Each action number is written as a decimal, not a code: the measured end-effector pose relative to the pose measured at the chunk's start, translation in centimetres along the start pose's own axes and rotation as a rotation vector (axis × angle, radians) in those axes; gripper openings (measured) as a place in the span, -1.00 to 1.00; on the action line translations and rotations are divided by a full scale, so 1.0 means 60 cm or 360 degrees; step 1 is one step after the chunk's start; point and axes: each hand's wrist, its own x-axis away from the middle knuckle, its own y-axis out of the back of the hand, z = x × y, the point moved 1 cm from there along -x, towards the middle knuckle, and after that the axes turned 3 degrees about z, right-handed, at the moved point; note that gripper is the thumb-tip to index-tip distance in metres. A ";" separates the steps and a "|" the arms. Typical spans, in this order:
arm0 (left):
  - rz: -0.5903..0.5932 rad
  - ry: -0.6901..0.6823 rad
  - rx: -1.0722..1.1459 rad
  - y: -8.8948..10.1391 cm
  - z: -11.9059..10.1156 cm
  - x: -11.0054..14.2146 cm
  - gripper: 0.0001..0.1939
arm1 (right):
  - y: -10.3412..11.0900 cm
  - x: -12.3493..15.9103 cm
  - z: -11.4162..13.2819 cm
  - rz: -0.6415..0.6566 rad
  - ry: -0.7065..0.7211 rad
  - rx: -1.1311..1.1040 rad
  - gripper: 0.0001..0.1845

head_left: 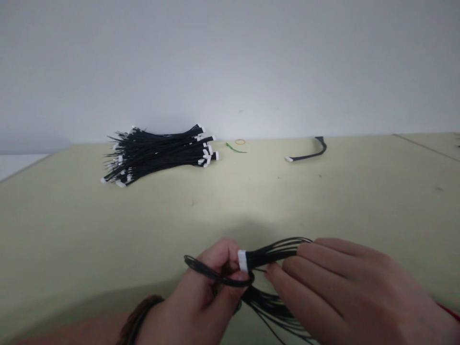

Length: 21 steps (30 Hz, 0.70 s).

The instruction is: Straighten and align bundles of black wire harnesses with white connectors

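Observation:
In front of me a black wire harness (pixel 266 258) with a white connector (pixel 243 261) is held between both hands, above the table. My left hand (pixel 204 287) pinches it at the connector end, with a loop of black wire crossing over the thumb. The fingers of my right hand (pixel 345 282) close around the wires to the right of the connector. More loose black wires (pixel 273 306) hang below, between the hands. The far ends of the wires are hidden by my right hand.
A pile of black wire harnesses (pixel 161 146) with white connectors lies at the back left. Beside it are a green strip (pixel 235 149) and a thin orange ring (pixel 240 142). One bent harness (pixel 311 155) lies at the back right, by the white wall (pixel 230 62).

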 end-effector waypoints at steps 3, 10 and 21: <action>0.0046 0.0007 -0.0047 0.002 0.001 0.003 -0.78 | -0.006 -0.002 0.003 0.0050 -0.0033 -0.0012 -0.72; -0.0010 -0.0073 0.0001 -0.002 -0.002 -0.003 -0.80 | -0.006 -0.008 0.000 0.0087 -0.0070 -0.0096 -0.63; -0.0488 -0.0116 0.0205 0.006 -0.002 -0.032 -0.92 | -0.015 0.018 0.004 0.0078 -0.0225 -0.0200 -0.85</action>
